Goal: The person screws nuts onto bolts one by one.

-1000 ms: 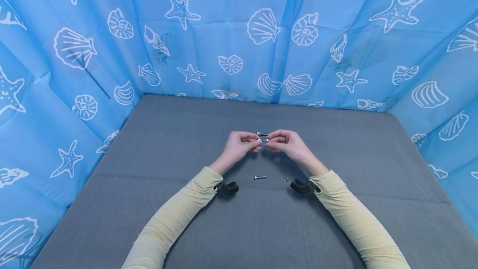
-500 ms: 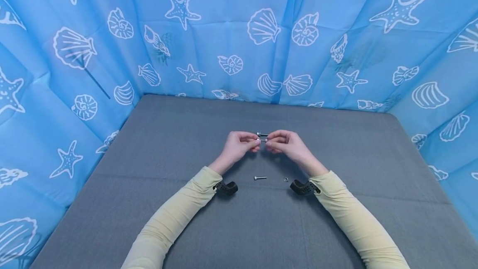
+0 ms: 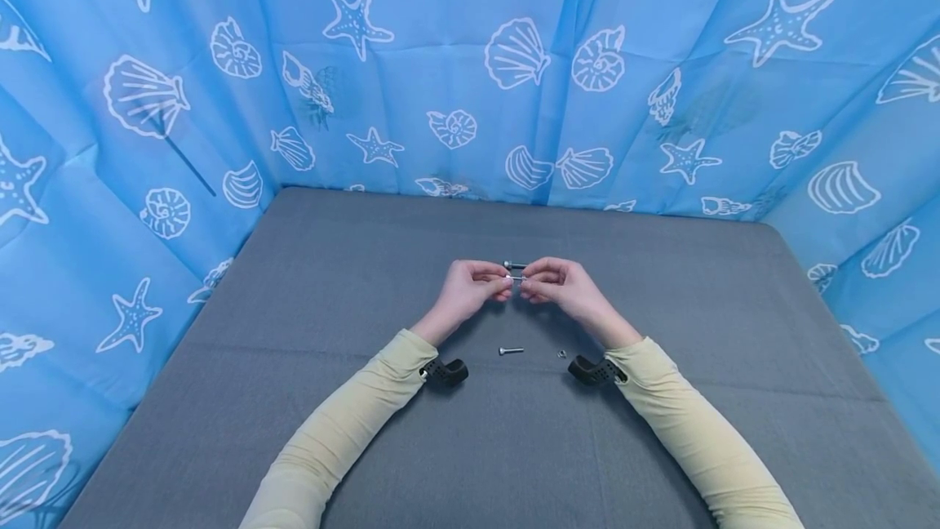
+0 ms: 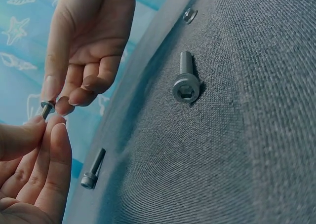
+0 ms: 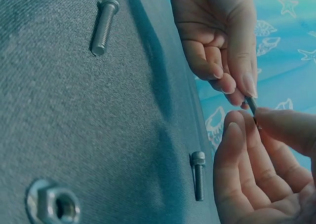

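Left hand (image 3: 470, 280): thumb and fingertip pinching slim silvery metal bolt (image 4: 47, 111), raised off grey cloth-covered tabletop (image 3: 411, 439). Right hand (image 3: 560, 282): fingertips pinching other end, marginally nearer left than one second ago; suggests slight progress along shank. Outward, lying untouched: silvery socket-head metal bolt (image 4: 186, 89), silvery hexagonal metal nut (image 5: 52, 205), farther cylindrical-head metal bolt (image 5: 199, 177).

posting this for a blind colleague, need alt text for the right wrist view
A person's left hand and right hand pinch a thin, bolt-like metal piece between them. Beside them on gray cloth lie a bolt at upper left, a second bolt at lower center and a nut at lower left.
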The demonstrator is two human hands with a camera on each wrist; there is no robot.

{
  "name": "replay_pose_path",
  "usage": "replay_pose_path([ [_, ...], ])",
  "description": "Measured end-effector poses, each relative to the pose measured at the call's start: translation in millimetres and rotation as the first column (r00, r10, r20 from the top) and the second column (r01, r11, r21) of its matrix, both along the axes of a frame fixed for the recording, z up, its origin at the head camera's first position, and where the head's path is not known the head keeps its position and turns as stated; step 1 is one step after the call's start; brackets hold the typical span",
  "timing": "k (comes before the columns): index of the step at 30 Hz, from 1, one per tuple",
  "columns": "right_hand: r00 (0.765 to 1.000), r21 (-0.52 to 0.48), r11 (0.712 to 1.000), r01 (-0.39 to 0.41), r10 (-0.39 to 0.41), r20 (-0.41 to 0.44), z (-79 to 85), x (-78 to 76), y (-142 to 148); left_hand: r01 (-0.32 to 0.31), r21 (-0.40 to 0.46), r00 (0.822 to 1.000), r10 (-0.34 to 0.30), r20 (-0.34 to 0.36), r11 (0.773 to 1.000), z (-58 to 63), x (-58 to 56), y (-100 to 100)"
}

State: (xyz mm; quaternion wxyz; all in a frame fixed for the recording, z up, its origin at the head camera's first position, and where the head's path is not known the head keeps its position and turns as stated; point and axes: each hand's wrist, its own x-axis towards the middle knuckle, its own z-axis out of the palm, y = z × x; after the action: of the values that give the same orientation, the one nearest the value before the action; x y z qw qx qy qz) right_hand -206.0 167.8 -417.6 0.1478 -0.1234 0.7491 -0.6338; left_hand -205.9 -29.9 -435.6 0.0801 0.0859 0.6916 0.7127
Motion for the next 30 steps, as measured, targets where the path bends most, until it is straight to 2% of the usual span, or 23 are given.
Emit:
replay_pose_path([
  [6,0.999,-0.004,1.0,0.01,-0.01,0.034,-0.4,-0.2,0.6,0.012,0.008,1.0,-0.012,0.001,1.0,-2.7,-1.1,0.3],
  [13,1.0,0.0,1.0,-0.01,0.01,0.008,-0.6,-0.8,1.6,-0.005,0.007,1.0,0.005,-0.011,1.0,-2.1,0.1,2.0],
  [19,1.0,0.038,0.999,-0.004,0.003,0.028,-0.1,-0.8,0.7,-0.005,0.009,1.0,0.005,-0.023,1.0,-3.0,0.1,2.4],
  [26,1.0,-0.009,1.0,-0.01,0.01,0.016,-1.2,-1.0,1.3,0.006,-0.015,1.0,-0.007,-0.015,1.0,-2.3,0.1,1.0],
  [27,1.0,-0.009,1.0,-0.012,0.012,0.011,-1.1,-0.7,1.2,0.012,-0.019,1.0,-0.012,-0.013,1.0,1.5,2.2,0.5],
  [30,1.0,0.006,1.0,-0.013,0.013,0.018,-2.2,-0.4,0.6,0.012,-0.013,1.0,-0.012,-0.016,1.0,0.7,2.9,0.5],
])
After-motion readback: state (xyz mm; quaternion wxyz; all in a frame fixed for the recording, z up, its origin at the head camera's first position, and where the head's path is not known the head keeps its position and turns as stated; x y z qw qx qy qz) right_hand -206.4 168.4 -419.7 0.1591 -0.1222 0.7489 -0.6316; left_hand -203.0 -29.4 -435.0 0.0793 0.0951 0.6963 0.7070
